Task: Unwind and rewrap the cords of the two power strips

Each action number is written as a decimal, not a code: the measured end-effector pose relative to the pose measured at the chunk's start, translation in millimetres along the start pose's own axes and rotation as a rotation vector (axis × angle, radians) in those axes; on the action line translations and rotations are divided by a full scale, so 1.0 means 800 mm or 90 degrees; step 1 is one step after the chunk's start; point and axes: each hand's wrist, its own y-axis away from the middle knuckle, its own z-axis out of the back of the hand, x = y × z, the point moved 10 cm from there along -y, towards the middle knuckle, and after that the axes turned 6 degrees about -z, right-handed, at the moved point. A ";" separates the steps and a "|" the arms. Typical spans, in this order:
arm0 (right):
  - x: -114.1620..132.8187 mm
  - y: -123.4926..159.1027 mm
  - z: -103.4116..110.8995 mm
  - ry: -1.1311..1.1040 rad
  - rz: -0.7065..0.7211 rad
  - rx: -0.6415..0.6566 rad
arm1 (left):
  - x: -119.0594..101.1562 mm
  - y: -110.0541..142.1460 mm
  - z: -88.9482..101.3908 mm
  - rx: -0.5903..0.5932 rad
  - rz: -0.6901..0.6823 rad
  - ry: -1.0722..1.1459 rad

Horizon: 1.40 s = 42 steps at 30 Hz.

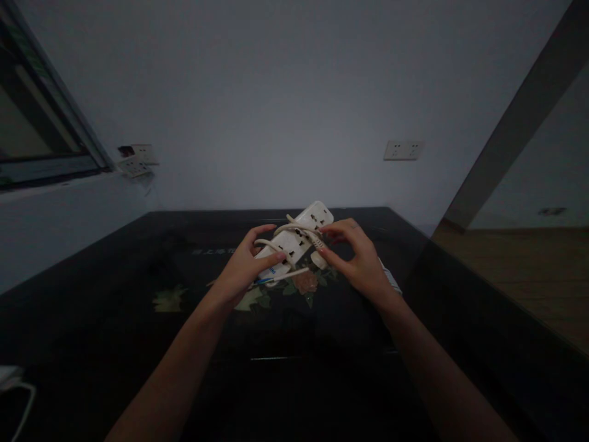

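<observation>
A white power strip [315,215] is held at a slant above the dark table, its sockets facing up. My left hand [251,261] grips its lower left end, thumb on top and fingers round the far side. A white cord [288,228] loops across the strip. At the right, my right hand [352,248] pinches the cord near its ribbed plug end, between thumb and fingers. The white plug [318,259] hangs just below those fingertips. A thin white stick-like piece with a blue part [264,280] shows under the strip; its kind is unclear.
The glossy black table [184,344] bears a printed flower design [305,282]. A white object [390,276] lies partly hidden behind my right wrist. Wall sockets [403,150] are at the back right, others [138,161] at the left by the window. A white cable [28,399] is at lower left.
</observation>
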 end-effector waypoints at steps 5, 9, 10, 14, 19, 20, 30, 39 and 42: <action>-0.023 0.002 -0.017 -0.002 -0.091 0.051 | 0.000 0.000 0.004 -0.020 -0.006 0.002; -0.030 0.002 -0.021 0.053 -0.113 0.061 | -0.001 -0.003 0.008 -0.027 -0.022 -0.032; -0.030 0.001 -0.021 0.066 -0.111 0.068 | -0.001 -0.003 0.009 -0.029 -0.027 -0.044; -0.022 0.000 -0.023 0.076 -0.057 0.103 | -0.004 -0.004 0.011 -0.035 -0.035 -0.083; -0.011 0.002 -0.023 0.116 0.032 0.108 | -0.005 -0.004 0.013 -0.042 -0.041 -0.097; -0.008 0.003 -0.022 0.127 0.050 0.101 | -0.004 -0.004 0.013 -0.044 -0.040 -0.097; 0.000 0.015 -0.051 0.206 0.106 0.144 | 0.001 -0.009 0.021 -0.072 -0.052 -0.070; -0.004 0.011 -0.040 0.253 0.127 0.162 | 0.003 -0.010 0.019 -0.065 -0.046 -0.039; -0.009 0.011 -0.040 0.227 0.104 0.145 | 0.007 -0.009 0.017 -0.069 -0.022 0.006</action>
